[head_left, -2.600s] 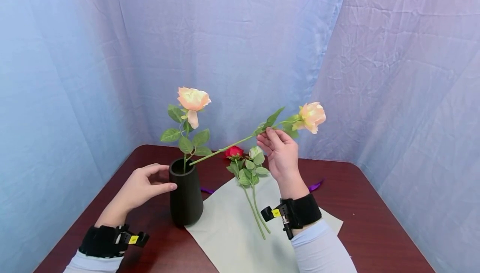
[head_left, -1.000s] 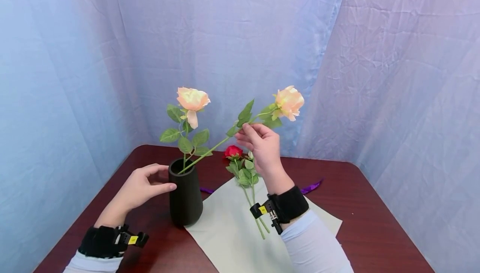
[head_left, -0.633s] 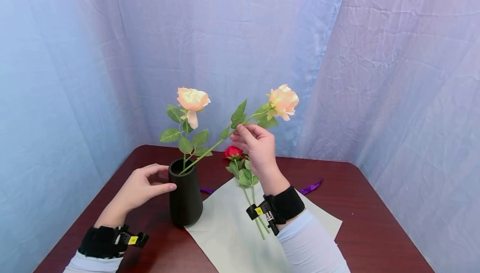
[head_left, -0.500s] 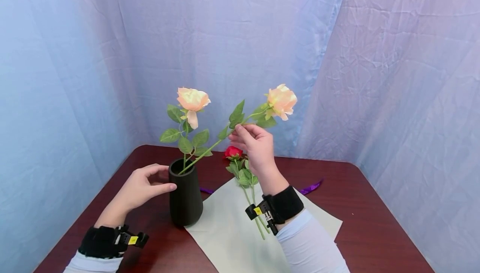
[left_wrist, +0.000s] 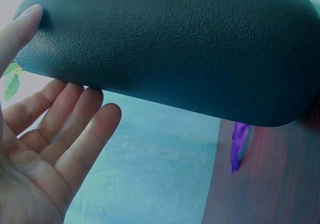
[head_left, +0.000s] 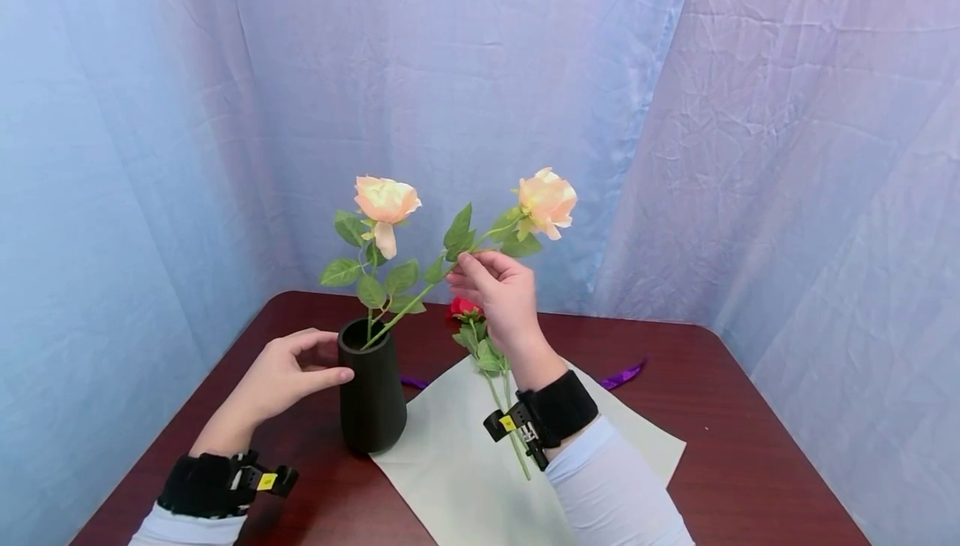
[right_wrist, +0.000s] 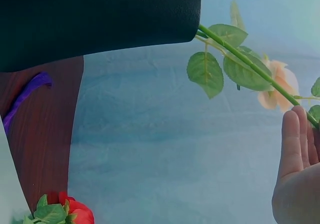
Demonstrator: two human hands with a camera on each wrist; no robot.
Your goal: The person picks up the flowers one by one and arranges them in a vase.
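Pinching the leaning peach rose [head_left: 546,200] by its stem, the right hand [head_left: 498,300] kept its foot in the black vase [head_left: 371,392]; at nine o'clock, the left hand [head_left: 281,379] cupped the vase, fingers relaxed.

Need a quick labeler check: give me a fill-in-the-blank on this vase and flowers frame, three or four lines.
1. The right hand pinches the stem of a peach ____.
2. That stem's lower end sits inside the black ____.
3. The left hand touches the vase with its ____ near the rim.
4. On the pale sheet lies a flower with a ____ bloom.

Missing words: rose; vase; thumb; red
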